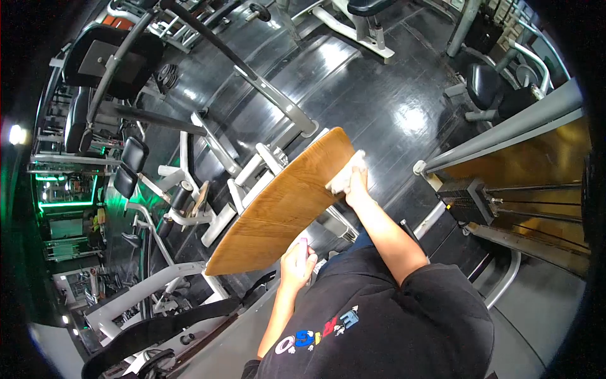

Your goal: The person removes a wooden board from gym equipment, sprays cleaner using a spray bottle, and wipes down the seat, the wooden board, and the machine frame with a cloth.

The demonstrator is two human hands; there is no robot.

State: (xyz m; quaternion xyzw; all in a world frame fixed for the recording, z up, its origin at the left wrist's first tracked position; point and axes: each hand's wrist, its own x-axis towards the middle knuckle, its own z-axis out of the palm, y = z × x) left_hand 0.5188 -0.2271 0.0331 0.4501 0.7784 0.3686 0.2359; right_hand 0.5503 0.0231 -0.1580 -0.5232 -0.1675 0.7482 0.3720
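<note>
A curved wooden board (284, 199) with brown grain slants across the middle of the view, in front of my body. At its right end my right hand (358, 181) is closed on a white cloth (344, 174), which lies against the board's edge. My left hand (295, 268), just off the board's near edge, is wrapped round a slim object with a pink-purple top (303, 245). Most of that object is hidden by the fingers, so its kind does not show.
White metal frame tubes (255, 167) stand beyond the board. Gym machines with black pads (131, 165) fill the left side. A weight stack (467, 199) is at the right, behind a grey post (505, 129). Dark, shiny flooring (334, 82) stretches ahead.
</note>
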